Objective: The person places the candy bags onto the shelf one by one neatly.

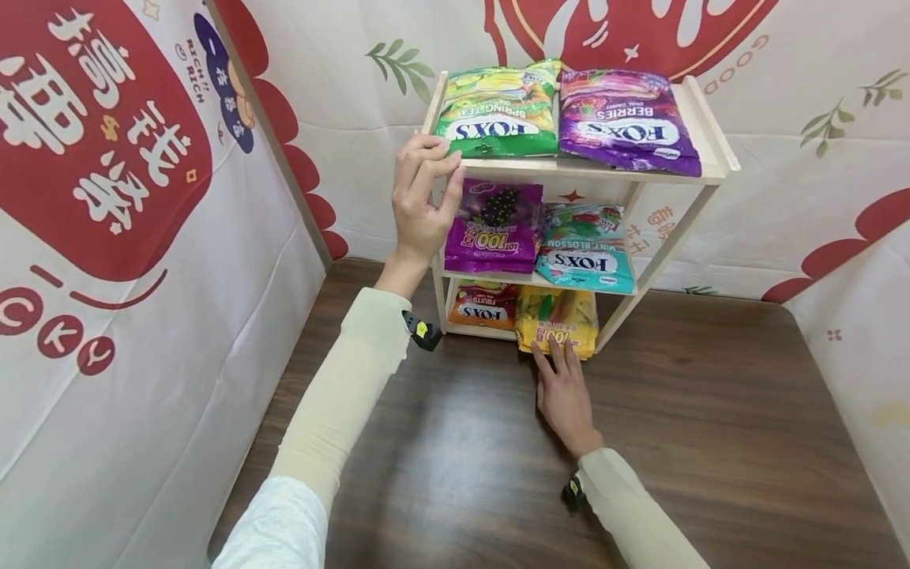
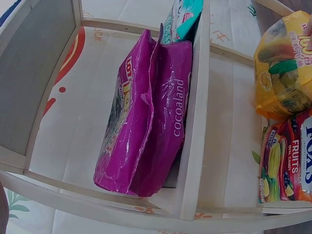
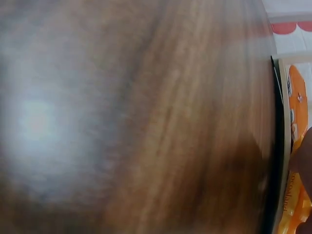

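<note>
A small wooden shelf rack [image 1: 661, 237] stands at the back of the table with candy bags on three levels. My left hand [image 1: 424, 190] grips its upper left corner, fingers bent over the edge beside the green Spring Tea bag [image 1: 498, 111]. On the bottom level, my right hand [image 1: 566, 399] touches the front of the yellow candy bag [image 1: 565, 312] with outstretched fingers. Left of that bag sits the red and orange Fruits bag [image 1: 483, 304]. In the left wrist view, the purple cocoaland bag [image 2: 146, 122] leans on the middle level.
A purple Berries bag [image 1: 626, 118] lies on the top level, and a teal Mint Blossom bag [image 1: 586, 249] shares the middle one. Printed cloth walls [image 1: 355, 197] enclose the dark wooden table [image 1: 441, 450] at the back and both sides.
</note>
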Motion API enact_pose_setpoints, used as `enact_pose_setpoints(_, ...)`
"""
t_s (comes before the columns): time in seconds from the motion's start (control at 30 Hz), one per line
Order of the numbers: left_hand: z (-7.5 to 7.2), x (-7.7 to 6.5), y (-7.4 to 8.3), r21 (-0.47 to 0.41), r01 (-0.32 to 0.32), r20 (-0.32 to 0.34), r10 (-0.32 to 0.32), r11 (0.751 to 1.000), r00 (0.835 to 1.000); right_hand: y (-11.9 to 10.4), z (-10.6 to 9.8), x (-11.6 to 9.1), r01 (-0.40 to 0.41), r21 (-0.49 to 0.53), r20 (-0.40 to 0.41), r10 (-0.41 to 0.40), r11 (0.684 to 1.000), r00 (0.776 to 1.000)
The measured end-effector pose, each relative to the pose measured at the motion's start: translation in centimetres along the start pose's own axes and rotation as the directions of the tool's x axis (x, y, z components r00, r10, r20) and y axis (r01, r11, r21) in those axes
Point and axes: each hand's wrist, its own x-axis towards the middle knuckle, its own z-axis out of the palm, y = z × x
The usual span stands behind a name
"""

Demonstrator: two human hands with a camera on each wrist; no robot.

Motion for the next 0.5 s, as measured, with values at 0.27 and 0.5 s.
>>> enact_pose_setpoints(0.27, 0.0, -0.2, -0.2, 0.015, 0.001, 0.013, -0.001, 1.000, 1.000, 0.9, 0.1, 1.4, 0.012, -0.008, -0.025, -0.013, 1.000, 1.000)
enact_pose_setpoints(0.5, -0.1, -0.2, -0.2, 0.023, 0.000, 0.014, 0.000, 1.000, 1.000, 1.4, 0.3, 2.2, 0.002, -0.010, -0.002, -0.002, 1.000, 1.000)
